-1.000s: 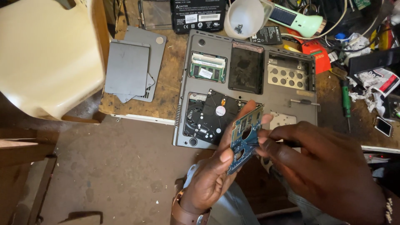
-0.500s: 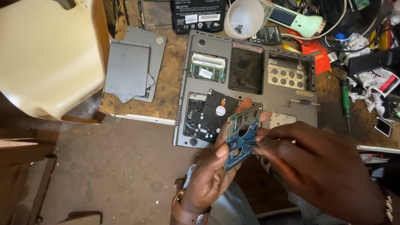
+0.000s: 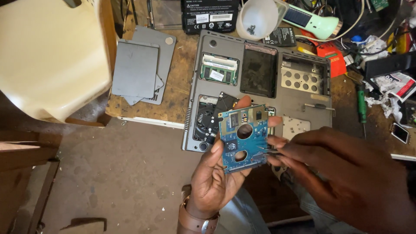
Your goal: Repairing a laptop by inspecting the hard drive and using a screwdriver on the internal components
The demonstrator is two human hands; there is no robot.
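Head view. The left hand grasps a blue circuit board by its edges, thumb on the left rim, fingertips behind the far and right edges; the palm is partly hidden by the board. The right hand, cut off at the lower right, pinches a thin dark tool whose tip touches the board's right edge; its kind cannot be made out. Beyond, on the table, lies an opened grey laptop base, its near middle hidden behind the board. Grey cover plates lie to the left; a green screwdriver to the right.
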